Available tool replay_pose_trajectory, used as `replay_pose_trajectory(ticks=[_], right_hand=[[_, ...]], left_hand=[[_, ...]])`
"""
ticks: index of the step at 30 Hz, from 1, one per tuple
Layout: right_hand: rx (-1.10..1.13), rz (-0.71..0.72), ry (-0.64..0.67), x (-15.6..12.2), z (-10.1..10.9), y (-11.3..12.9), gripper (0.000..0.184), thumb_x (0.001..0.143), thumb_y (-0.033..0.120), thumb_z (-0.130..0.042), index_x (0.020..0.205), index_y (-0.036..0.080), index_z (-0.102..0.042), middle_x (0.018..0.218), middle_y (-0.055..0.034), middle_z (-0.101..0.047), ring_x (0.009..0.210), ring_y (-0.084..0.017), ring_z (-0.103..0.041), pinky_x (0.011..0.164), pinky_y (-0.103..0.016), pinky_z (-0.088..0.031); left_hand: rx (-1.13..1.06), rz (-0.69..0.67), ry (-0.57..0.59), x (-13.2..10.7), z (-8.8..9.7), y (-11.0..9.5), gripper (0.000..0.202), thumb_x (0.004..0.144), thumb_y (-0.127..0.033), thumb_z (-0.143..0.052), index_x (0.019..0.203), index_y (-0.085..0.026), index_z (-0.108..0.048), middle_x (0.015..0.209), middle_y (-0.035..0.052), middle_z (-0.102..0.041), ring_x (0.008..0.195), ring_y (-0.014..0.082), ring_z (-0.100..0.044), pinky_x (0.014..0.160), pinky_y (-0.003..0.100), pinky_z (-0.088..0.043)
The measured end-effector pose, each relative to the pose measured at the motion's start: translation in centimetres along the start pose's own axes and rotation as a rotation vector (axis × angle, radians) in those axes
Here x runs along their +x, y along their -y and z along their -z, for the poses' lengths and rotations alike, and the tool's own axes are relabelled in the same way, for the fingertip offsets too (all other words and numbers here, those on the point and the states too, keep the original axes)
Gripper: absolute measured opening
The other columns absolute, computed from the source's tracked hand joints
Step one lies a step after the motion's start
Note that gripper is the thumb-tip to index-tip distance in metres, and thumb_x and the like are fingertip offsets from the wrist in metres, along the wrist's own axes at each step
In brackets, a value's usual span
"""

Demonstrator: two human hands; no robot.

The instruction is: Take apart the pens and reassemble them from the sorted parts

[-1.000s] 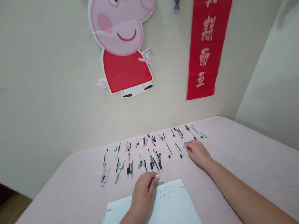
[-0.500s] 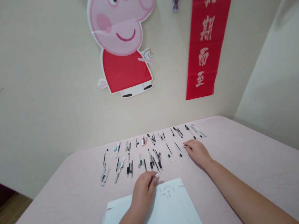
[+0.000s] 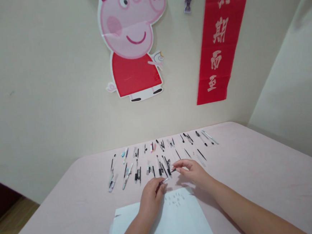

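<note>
My left hand (image 3: 152, 198) rests over the top of the white paper (image 3: 192, 220), its fingers closed on a thin clear pen part (image 3: 165, 180) whose tip sticks out to the right. Just to the right and slightly farther back, my right hand (image 3: 194, 173) pinches a small dark pen part (image 3: 174, 170); its exact kind is too small to tell. Beyond both hands, disassembled pens lie in two rows, with black-capped pens (image 3: 160, 167) nearest my fingers. Dark refills (image 3: 201, 155) and clear barrels (image 3: 201, 160) lie behind my right hand.
A pink cloth (image 3: 71, 206) covers the table, which meets the wall at the back. More pens (image 3: 210, 137) lie at the far right of the back row, and others (image 3: 112, 181) at the left. A cartoon pig cutout (image 3: 136, 73) and a red banner (image 3: 218, 47) hang above.
My right hand has moved left and nearer, from beside the refills at the right to close by my left hand. My left hand stays over the paper. The view has shifted slightly.
</note>
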State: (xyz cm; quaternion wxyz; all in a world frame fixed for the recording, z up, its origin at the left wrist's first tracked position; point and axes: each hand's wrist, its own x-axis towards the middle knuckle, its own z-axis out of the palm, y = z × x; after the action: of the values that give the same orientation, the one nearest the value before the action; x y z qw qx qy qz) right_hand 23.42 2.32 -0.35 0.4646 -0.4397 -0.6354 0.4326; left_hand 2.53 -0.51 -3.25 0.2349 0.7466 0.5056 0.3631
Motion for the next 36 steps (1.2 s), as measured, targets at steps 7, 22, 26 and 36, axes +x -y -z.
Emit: replay_pose_trajectory(ticks=[7, 22, 26, 36], right_hand=[[0.014, -0.034, 0.042, -0.6, -1.1, 0.2, 0.023, 0.074, 0.032, -0.063, 0.09, 0.017, -0.071, 0.087, -0.0078, -0.07, 0.084, -0.02, -0.063, 0.08, -0.037, -0.049], [-0.042, -0.029, 0.073, -0.7, -1.8, -0.4, 0.023, 0.071, 0.027, -0.065, 0.091, 0.016, -0.071, 0.084, -0.0056, -0.069, 0.079, -0.018, -0.06, 0.078, -0.035, -0.048], [-0.057, -0.004, 0.056, -0.7, -1.9, -0.4, 0.022, 0.07, 0.023, -0.064, 0.09, 0.017, -0.072, 0.082, -0.005, -0.068, 0.078, -0.018, -0.06, 0.079, -0.035, -0.048], [-0.197, 0.06, 0.054, -0.7, -2.0, -0.7, 0.021, 0.072, 0.02, -0.063, 0.09, 0.018, -0.072, 0.082, -0.0051, -0.068, 0.078, -0.018, -0.061, 0.078, -0.034, -0.048]], left_hand=[[-0.014, 0.015, 0.01, 0.0, 0.0, -0.1, 0.022, 0.083, -0.023, -0.049, 0.096, -0.02, -0.066, 0.09, 0.0063, -0.07, 0.085, 0.0204, -0.063, 0.077, 0.033, -0.049], [-0.026, -0.033, 0.058, 0.0, 0.0, -0.2, 0.024, 0.083, -0.023, -0.048, 0.098, -0.02, -0.067, 0.093, 0.0077, -0.07, 0.087, 0.0213, -0.063, 0.08, 0.034, -0.049], [-0.026, -0.037, 0.051, 0.0, 0.0, -0.4, 0.024, 0.083, -0.024, -0.048, 0.098, -0.021, -0.067, 0.092, 0.0075, -0.07, 0.086, 0.0212, -0.063, 0.078, 0.034, -0.05], [-0.011, -0.031, 0.075, 0.0, 0.1, -0.4, 0.024, 0.082, -0.02, -0.049, 0.097, -0.02, -0.067, 0.093, 0.0069, -0.07, 0.087, 0.0205, -0.063, 0.08, 0.033, -0.049]])
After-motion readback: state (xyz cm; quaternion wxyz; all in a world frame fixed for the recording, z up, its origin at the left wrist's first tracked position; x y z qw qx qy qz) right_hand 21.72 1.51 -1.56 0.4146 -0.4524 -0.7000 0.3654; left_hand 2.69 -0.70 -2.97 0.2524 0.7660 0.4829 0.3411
